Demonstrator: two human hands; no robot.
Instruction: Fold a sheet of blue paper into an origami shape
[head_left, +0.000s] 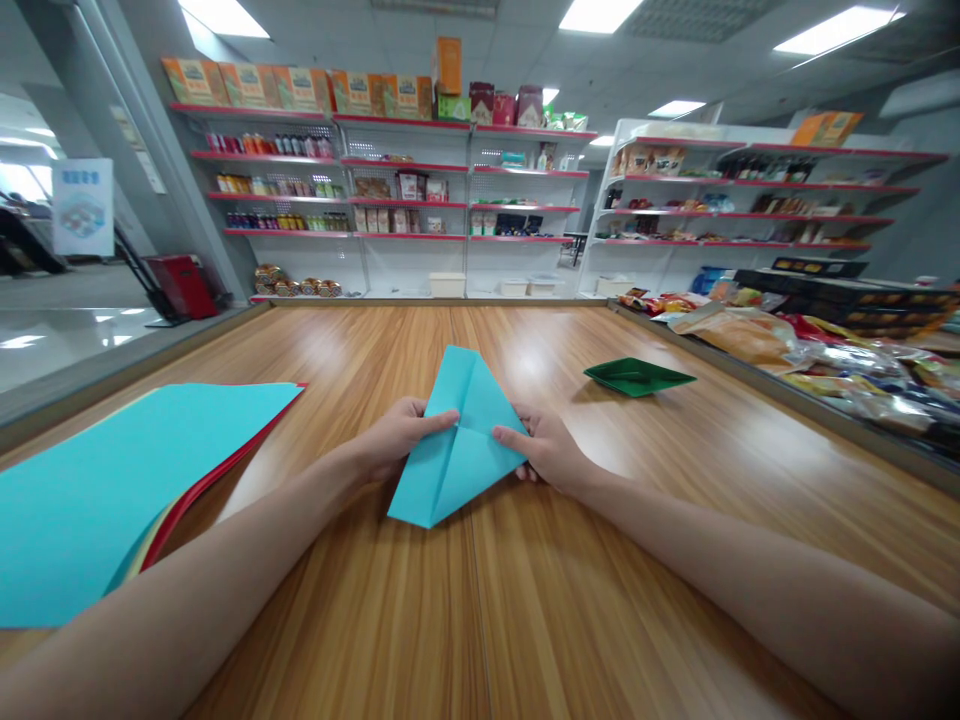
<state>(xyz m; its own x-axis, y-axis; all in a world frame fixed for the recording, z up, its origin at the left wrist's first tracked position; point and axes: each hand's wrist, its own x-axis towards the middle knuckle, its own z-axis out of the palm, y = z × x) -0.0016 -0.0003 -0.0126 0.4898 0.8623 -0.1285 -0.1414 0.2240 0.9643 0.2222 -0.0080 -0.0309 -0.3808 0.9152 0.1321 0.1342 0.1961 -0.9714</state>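
Note:
A light blue sheet of paper (450, 470), folded and creased, is held up over the wooden table between both hands. My left hand (394, 435) grips its left edge, thumb on the front and fingers behind. On the right side my right hand (551, 448) pinches the paper the same way, with some fingertips showing below the edge. Creases cross near the middle of the paper. A folded dark green paper boat (637, 377) sits on the table beyond my right hand, touched by neither hand.
A stack of coloured paper (172, 450), light blue on top with red and pale layers below, lies at the left. Packaged snacks (847, 350) fill the area past the table's right rim. Stocked shelves (405, 205) stand behind the table's far edge.

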